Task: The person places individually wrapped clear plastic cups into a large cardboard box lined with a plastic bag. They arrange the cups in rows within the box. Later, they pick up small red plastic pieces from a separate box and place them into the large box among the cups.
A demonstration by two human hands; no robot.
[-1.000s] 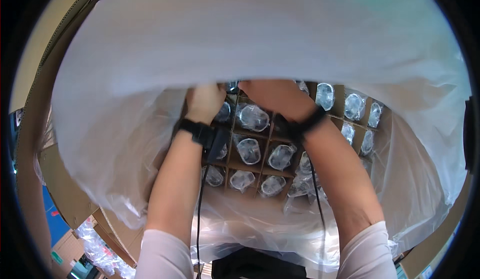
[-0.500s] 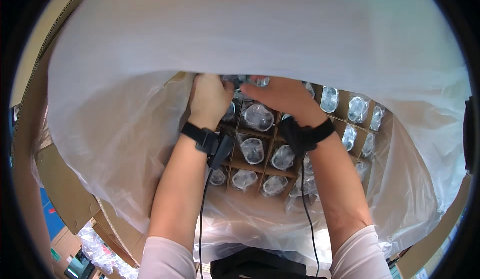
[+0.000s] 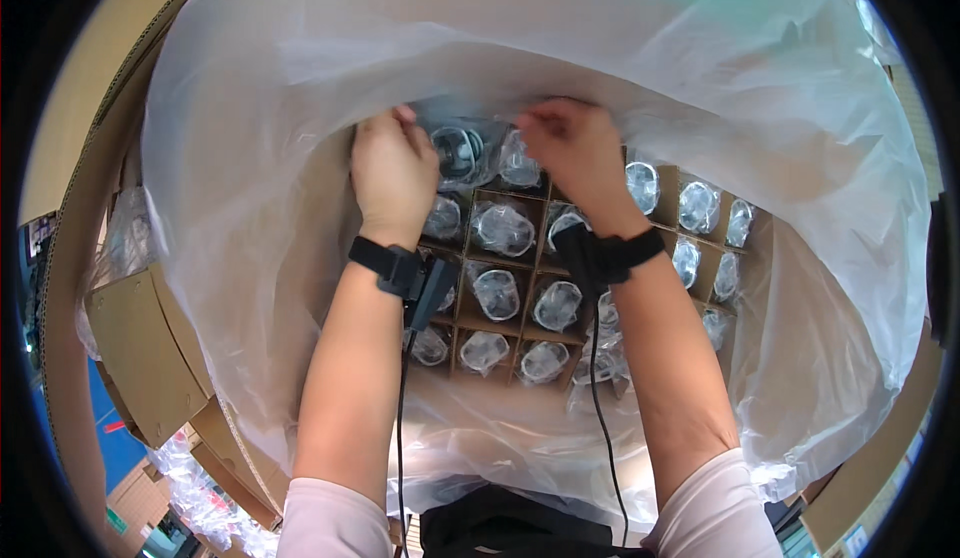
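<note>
- The dark-centred wrapped piece [image 3: 457, 153] lies at the far left of the divided layer, in the gap between the two hands; clear film bunches around it.
- The left hand [image 3: 395, 178] is the nearer one: the piece sits just to its right, beside the thumb side. Its fingers are bent and point to the far side; whether they pinch any film, I cannot tell.
- The right hand [image 3: 580, 148] lies farther off, to the right of that piece, its half-curled fingers turned left toward it. They are blurred, so I cannot tell whether they grasp anything.
- Between the dark-centred piece and the right hand stands a clear wrapped piece [image 3: 518, 163], close by the right fingertips.
- The dark-centred piece shows a rounded end facing up; the direction of its long axis is not clear from this view.
- On the near side, cardboard dividers [image 3: 500, 329] part more wrapped pieces [image 3: 503, 230], one to a cell where the cells show clearly.
- A cloudy plastic liner [image 3: 230, 258] surrounds the layer and arches over its far edge, just beyond both hands.
</note>
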